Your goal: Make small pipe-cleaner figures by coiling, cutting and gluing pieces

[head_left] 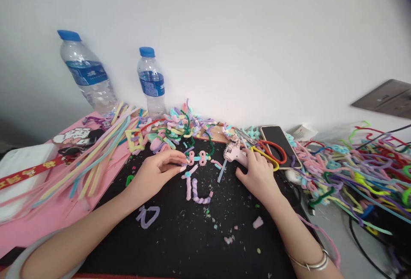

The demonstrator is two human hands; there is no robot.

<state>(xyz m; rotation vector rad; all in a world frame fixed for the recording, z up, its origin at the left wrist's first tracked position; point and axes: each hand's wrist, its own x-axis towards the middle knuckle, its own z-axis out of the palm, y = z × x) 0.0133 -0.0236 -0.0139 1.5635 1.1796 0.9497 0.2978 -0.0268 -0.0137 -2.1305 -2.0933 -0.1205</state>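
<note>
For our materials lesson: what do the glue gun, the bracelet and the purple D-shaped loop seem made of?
Glue gun: probably plastic; its pale pink shell looks smooth. Bracelet: likely metal, silvery with bright highlights. Purple D-shaped loop: apparently fuzzy pipe cleaner, soft fibre outside; any wire core hidden.

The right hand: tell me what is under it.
Under the right hand is a pale pink glue gun, its front part visible. The hand covers the rest of it, and part of the black mat too; anything else beneath cannot be seen.
</note>
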